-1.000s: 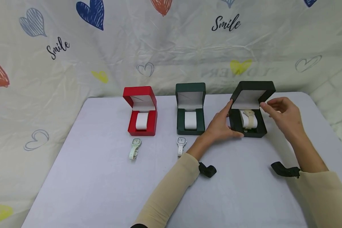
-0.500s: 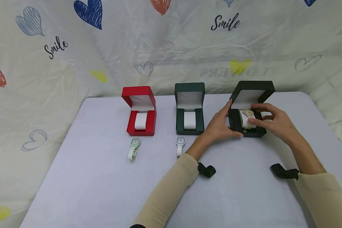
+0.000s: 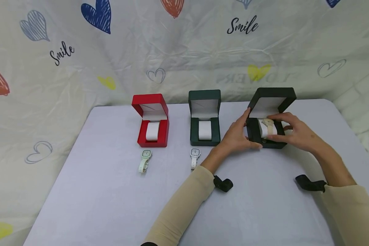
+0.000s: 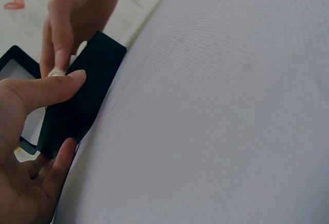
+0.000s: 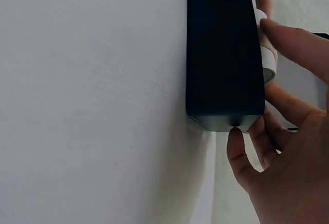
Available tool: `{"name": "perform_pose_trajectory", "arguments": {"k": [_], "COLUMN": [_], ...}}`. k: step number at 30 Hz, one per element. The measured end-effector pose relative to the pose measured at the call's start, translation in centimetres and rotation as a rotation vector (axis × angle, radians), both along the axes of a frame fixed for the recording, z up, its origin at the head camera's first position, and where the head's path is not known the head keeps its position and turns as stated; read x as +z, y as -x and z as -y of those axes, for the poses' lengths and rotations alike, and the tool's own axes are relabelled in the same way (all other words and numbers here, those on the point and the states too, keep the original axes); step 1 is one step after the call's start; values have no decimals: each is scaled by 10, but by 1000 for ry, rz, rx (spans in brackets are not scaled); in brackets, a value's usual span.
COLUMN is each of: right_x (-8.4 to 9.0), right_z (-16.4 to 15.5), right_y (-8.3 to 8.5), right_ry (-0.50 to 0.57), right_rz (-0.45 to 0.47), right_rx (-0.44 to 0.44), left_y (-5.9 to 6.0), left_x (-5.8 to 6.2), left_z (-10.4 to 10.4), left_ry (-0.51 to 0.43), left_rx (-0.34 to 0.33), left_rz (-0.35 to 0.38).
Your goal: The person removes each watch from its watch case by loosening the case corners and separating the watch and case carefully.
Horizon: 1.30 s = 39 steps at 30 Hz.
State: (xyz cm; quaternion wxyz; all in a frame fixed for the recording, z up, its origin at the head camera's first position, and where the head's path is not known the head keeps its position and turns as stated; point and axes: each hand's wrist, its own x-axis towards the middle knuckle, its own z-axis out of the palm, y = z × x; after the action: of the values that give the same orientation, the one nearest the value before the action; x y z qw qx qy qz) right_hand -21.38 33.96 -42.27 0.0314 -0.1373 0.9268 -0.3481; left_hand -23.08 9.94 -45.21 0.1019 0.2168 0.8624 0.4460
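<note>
On the right stands a dark green, nearly black watch box [image 3: 273, 92] with its lid up. A cream watch [image 3: 269, 127] is wrapped round the white cushion [image 3: 263, 129] inside. My left hand [image 3: 236, 137] grips the box at its left, thumb along the front and fingers at the side. From the right, my right hand [image 3: 301, 136] holds the watch on its cushion between index finger above and thumb below. In the right wrist view, the right thumb touches the white cushion [image 5: 268, 66], and another finger touches the side of the box [image 5: 223, 54].
To the left stand a green box [image 3: 205, 93] and a red box [image 3: 152, 98], lids up, each with a bare white cushion. Before them lie a white watch [image 3: 195, 157] and a pale green watch [image 3: 145, 160]. A heart-printed sheet [image 3: 190, 44] hangs behind the white table [image 3: 117, 201].
My right hand has moved left from the box's right edge onto the watch and cushion, its thumb then shifting lower. My left hand has stayed on the box.
</note>
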Motion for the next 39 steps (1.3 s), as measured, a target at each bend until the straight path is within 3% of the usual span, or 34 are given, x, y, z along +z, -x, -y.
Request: {"name": "perform_pose_trajectory", "arguments": {"k": [8,21,35,39], "right_x": [5,8,14,15], "right_z": [1,5,13,16], "right_y": [6,5,5,3], "right_ry": [-9,-19,-67,-80], "right_rz": [11,34,-65,-60], "right_rx": [42,39,99,66], "left_y": [2,1,1,1], "left_x": [-1,-1,-1,-1], "left_z": [-1,-2,0,0], "left_ry": [-4,-14,13,14], "left_rx": [1,0,8,9], "left_rz": [0,23,10,7]}}
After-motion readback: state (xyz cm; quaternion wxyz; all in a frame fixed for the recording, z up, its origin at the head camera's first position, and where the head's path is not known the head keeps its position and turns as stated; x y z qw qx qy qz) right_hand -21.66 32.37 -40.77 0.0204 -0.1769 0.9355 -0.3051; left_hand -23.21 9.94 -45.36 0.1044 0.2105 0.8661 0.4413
